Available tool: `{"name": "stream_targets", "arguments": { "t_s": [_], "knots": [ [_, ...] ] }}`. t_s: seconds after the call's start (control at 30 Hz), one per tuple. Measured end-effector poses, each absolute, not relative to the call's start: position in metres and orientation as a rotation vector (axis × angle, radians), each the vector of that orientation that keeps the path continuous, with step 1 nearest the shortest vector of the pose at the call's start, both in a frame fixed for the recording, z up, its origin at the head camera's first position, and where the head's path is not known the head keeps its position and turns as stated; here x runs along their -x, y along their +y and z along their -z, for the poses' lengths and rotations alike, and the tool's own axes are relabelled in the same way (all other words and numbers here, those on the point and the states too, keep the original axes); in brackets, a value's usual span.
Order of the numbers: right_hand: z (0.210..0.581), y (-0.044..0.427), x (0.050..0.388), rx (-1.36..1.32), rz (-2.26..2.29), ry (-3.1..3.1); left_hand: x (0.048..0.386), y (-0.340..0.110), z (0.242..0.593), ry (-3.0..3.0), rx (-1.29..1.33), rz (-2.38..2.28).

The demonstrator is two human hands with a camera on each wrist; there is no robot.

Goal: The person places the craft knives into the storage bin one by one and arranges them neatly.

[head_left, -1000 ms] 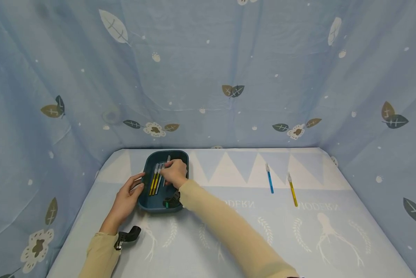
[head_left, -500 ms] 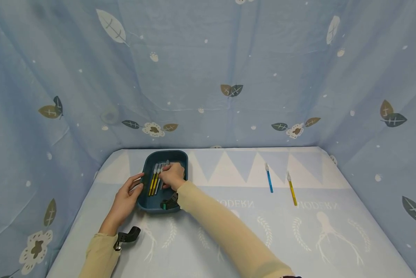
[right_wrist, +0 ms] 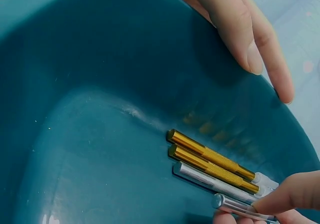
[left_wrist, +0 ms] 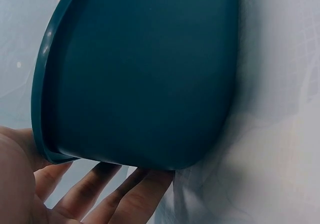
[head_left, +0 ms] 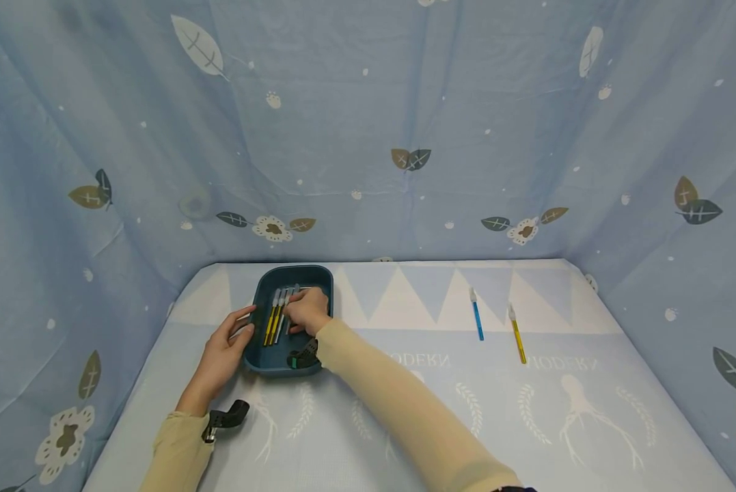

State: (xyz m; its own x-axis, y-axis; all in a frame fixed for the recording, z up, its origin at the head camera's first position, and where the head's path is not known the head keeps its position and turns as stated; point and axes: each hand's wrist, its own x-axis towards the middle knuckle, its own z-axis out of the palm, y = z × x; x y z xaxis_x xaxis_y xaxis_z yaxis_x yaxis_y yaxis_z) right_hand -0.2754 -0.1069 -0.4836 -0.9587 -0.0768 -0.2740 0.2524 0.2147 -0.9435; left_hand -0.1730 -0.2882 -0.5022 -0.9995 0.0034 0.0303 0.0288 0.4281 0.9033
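A dark teal tray (head_left: pixel 281 372) stands at the left of the table. My left hand (head_left: pixel 219 359) holds its left side, thumb at the rim and fingers against the outer wall in the left wrist view. Inside the tray, my right hand (head_left: pixel 308 311) pinches a silver pen-like knife (right_wrist: pixel 235 205) between thumb and fingers. Beside it lie two gold knives (right_wrist: pixel 212 156) and another silver one (right_wrist: pixel 210 181), side by side with clear caps. Part of the pinched knife is hidden by the fingers.
Right of the tray, a blue knife (head_left: pixel 478 321) and a yellow knife (head_left: pixel 518 338) lie apart on the patterned table cover (head_left: pixel 404 410). A blue printed curtain (head_left: pixel 368 137) hangs behind and at both sides.
My right hand has lowered slightly within the tray, and the silver knife at its fingers has come down beside the others. My left hand has stayed at the tray.
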Motion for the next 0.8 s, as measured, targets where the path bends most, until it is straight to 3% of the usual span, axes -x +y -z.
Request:
{"name": "stream_targets", "arguments": {
  "t_s": [0.8],
  "knots": [
    [0.4736, -0.1042, 0.2740, -0.147, 1.791, 2.197, 0.1737, -0.2891, 0.5024, -2.636, 0.048, 1.690]
  ]
}}
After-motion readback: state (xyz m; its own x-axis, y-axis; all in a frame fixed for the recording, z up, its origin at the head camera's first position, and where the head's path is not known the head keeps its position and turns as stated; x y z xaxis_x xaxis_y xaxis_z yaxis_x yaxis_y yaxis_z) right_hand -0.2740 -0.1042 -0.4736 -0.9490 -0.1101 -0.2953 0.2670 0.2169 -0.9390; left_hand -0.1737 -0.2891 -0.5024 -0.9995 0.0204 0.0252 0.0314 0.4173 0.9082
